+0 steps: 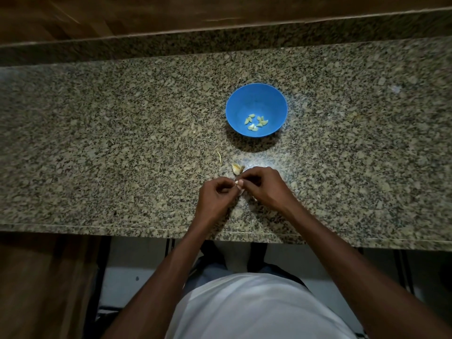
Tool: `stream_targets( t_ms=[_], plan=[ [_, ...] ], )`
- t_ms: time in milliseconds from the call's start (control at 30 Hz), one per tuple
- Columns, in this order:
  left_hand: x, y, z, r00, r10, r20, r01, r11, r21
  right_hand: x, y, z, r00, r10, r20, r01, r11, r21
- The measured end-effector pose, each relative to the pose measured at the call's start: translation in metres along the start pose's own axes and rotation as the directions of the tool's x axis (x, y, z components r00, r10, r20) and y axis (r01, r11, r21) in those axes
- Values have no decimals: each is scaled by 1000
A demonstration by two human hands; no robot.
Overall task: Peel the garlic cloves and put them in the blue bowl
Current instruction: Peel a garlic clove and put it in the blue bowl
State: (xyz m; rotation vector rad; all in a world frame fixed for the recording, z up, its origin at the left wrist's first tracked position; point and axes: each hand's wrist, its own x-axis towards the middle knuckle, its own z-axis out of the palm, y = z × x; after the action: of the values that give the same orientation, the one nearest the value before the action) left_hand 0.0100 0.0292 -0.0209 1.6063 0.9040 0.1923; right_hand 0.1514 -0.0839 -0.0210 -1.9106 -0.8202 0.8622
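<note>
**Mia:** While both hands meet over the speckled brown stone counter [122, 118], what are they holding?

**Sam:** A small pale garlic clove [237, 183]. The left hand [216, 193] and the right hand [263, 184] both curl their fingertips in and pinch it between them, just above the counter. I think they are picking the skin off.

**Mia:** Where do the peeled ones go?

**Sam:** In the round blue plastic bowl [234, 104], a bit farther back. A little pile of peeled pale green cloves [256, 122] lies in the bottom.

**Mia:** What is that yellowish bit by the fingers?

**Sam:** A piece of garlic with dry skin [237, 168], lying on the counter just beside the hands. I cannot tell if a clove is inside.

**Mia:** What could go wrong?

**Sam:** The clove is tiny and may be slippery. If the fingers squeeze too hard, it could pop out and roll off the near edge. The room is dim, too, so bits of skin might stay stuck on.
</note>
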Motion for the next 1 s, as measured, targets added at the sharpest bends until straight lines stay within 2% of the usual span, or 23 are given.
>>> stream_targets(
  t_ms=[33,100,200,267,300,400,533,700,833,1000],
  plan=[
    [0,0,0,1000,-6,-6,6,1000,5,0,1,2,1000,17,4,-17,1000,16],
    [1,-1,-2,999,-27,-31,28,999,38,-1,1,6,993,114,16,-115,973,200],
    [3,-4,-5,997,-39,-64,46,994,103,-1,-1,7,965,257,52,-246,820,517],
    [4,-7,-7,995,-32,-97,48,986,160,1,-2,2,955,292,53,-273,795,542],
    [4,-9,-7,993,-22,-117,43,982,185,3,0,-2,958,287,29,-266,838,476],
    [4,-12,-11,987,-13,-163,49,975,219,8,3,-14,983,174,-65,-170,983,64],
    [6,-11,-15,982,36,-184,22,952,306,12,-2,-19,999,38,-23,-43,969,-243],
    [14,-14,-20,972,111,-208,-11,903,428,18,3,-14,998,-56,25,61,889,-454],
    [19,-20,-22,958,226,-176,-112,861,496,14,1,-10,991,-131,36,129,820,-557],
    [25,-19,-26,961,238,-140,-129,836,534,2,-7,-7,989,-144,41,138,764,-630]
  ],
)
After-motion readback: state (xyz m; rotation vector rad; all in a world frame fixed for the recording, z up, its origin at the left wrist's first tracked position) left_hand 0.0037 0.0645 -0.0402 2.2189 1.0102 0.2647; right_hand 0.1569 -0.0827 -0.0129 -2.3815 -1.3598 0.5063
